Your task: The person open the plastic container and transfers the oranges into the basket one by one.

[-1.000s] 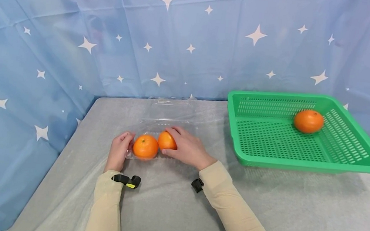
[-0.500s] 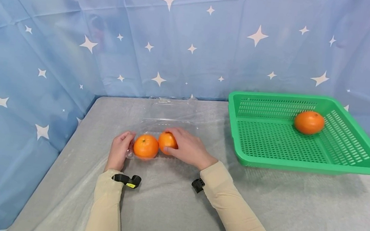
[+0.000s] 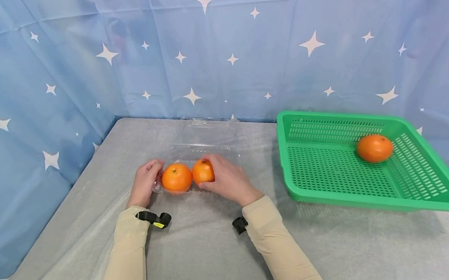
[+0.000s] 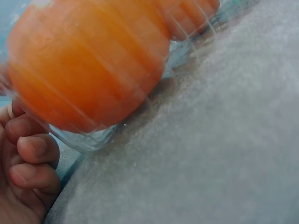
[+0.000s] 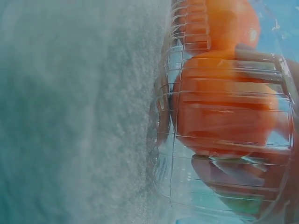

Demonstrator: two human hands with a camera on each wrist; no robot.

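Blue curtain (image 3: 218,31), white stars: across the whole top and down the left side of the frame.

Left hand (image 3: 146,184): left of centre; fingers curled, pinching the left edge of the clear box.

Black wrist camera (image 3: 165,218): below that hand; bears a yellow label (image 3: 158,224), its marks too small to read.

Clear box (image 3: 203,148): centre left, on the grey-covered desk (image 3: 197,254); lid (image 3: 209,131) open toward the top of the frame; long axis running left to right.

First orange (image 3: 177,178): in the left half of the box, nearer the left hand.

Second orange (image 3: 203,170): in the right half, just beside the first; contact cannot be told. Nearly round, no clear long axis. Lies directly left of the right palm.

Right hand (image 3: 230,181): centre; fingers curved round the second orange, holding it.

Green basket (image 3: 336,197): right side of the frame, well apart from the right hand; third orange (image 3: 374,148) against its far right corner.

Brands or readable writing: none seen.
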